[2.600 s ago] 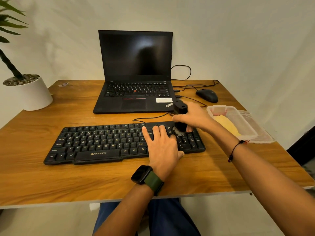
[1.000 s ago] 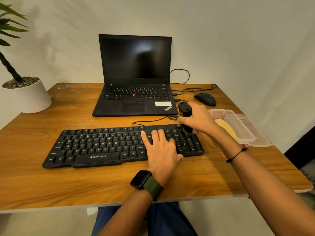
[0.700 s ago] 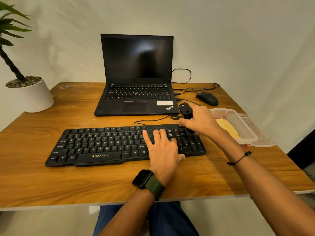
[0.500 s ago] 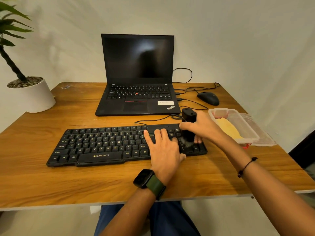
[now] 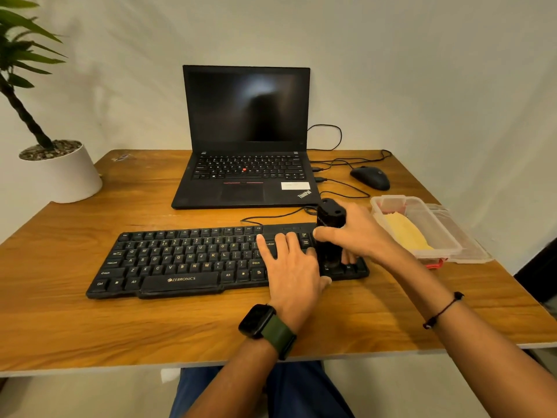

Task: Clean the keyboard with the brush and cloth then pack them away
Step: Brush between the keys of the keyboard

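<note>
Now left hand (image 5: 294, 263) flat, fingers spread on keyboard (image 5: 193, 260) | right hand (image 5: 360, 233) gripping upright black brush (image 5: 330, 233) at keyboard's right end | bristles hard to see | yellow cloth (image 5: 407, 235) in plastic box (image 5: 443, 233)

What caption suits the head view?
Right hand brushes keyboard with black brush; left hand steadies it.

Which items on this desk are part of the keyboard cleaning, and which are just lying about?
In use: black Zebronics keyboard; black upright brush gripped by right hand; left hand; yellow cloth; clear plastic box.

Lying about: black laptop; black mouse; white potted plant.
</note>
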